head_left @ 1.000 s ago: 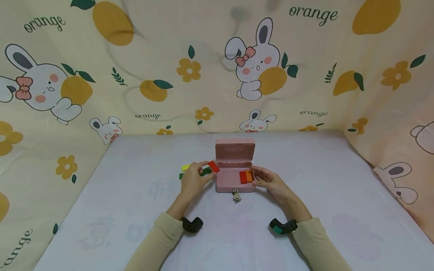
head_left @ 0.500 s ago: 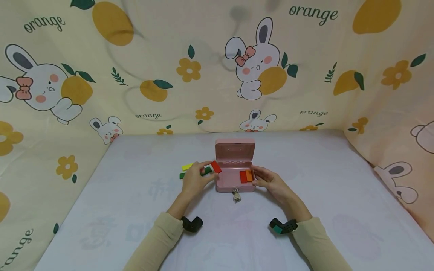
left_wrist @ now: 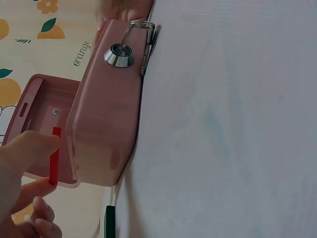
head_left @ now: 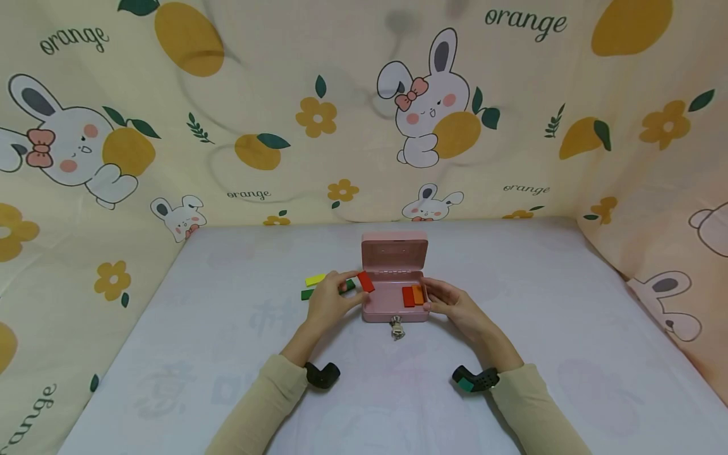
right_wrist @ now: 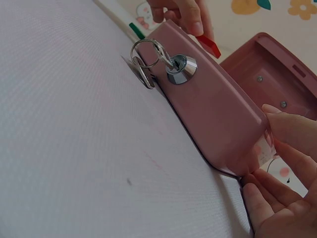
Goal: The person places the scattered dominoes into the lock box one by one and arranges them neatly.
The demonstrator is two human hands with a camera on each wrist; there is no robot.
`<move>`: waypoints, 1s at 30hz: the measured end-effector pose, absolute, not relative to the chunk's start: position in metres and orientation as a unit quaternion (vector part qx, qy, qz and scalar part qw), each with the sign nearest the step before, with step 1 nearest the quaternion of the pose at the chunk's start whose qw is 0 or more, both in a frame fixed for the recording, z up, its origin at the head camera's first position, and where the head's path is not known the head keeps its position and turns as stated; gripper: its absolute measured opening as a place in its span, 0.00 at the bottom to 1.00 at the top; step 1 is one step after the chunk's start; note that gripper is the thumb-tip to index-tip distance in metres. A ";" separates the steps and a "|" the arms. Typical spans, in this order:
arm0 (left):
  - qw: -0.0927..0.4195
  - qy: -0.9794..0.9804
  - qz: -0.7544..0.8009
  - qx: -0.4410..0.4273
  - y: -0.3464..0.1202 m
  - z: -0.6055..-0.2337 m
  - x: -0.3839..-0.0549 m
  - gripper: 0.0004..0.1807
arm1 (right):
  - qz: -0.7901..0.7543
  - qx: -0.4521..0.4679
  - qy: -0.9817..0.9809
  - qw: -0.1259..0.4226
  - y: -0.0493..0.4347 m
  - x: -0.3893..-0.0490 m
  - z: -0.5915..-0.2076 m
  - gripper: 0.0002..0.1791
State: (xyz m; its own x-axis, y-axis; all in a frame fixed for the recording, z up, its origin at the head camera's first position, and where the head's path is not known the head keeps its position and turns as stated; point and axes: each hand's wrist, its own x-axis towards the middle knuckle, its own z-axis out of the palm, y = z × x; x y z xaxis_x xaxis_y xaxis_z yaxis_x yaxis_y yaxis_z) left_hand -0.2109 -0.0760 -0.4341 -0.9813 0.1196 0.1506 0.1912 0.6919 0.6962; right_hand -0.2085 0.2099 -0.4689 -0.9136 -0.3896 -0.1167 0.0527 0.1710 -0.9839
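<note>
A small pink cash box (head_left: 395, 318) stands with its lid up on the white table, a key with a metal ring (left_wrist: 143, 29) in its front lock. My left hand (head_left: 330, 298) pinches a thin red block (head_left: 366, 282) between thumb and fingertips, over the box's left rim. My right hand (head_left: 455, 306) grips the box's right side, with a digit at the rim and other fingers lower on the wall, as the right wrist view shows. Inside the box, at the right, lie another red block (head_left: 408, 296) and an orange block (head_left: 418, 294).
Left of the box, partly behind my left hand, are a yellow block (head_left: 315, 280) and green pieces (head_left: 307, 294). A patterned cloth (head_left: 341, 151) with rabbits and oranges hangs behind the white table (head_left: 392, 398).
My left hand has shifted slightly right, bringing the red block to the box's left rim and turning it more upright. The right hand and the box have stayed in place.
</note>
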 end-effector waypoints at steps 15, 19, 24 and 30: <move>0.074 -0.902 -0.398 -0.153 -0.073 -0.439 -0.215 0.25 | -0.641 -0.111 0.739 0.175 0.208 -0.210 -0.469 0.37; 0.076 -0.901 -0.395 -0.160 -0.071 -0.441 -0.215 0.26 | -0.639 -0.110 0.741 0.175 0.209 -0.209 -0.468 0.36; 0.062 -0.904 -0.392 -0.159 -0.069 -0.438 -0.215 0.27 | -0.630 -0.108 0.749 0.175 0.209 -0.209 -0.467 0.35; 0.056 -0.904 -0.390 -0.165 -0.066 -0.439 -0.215 0.27 | -0.632 -0.102 0.748 0.177 0.208 -0.208 -0.466 0.35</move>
State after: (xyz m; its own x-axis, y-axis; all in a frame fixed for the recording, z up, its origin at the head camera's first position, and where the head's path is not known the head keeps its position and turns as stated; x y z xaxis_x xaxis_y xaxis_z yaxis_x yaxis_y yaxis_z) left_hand -0.2151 -0.0656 -0.4391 -0.9392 0.2550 0.2300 0.3424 0.6420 0.6860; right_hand -0.2080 0.2081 -0.4661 -0.9161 -0.3769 -0.1364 0.0714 0.1814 -0.9808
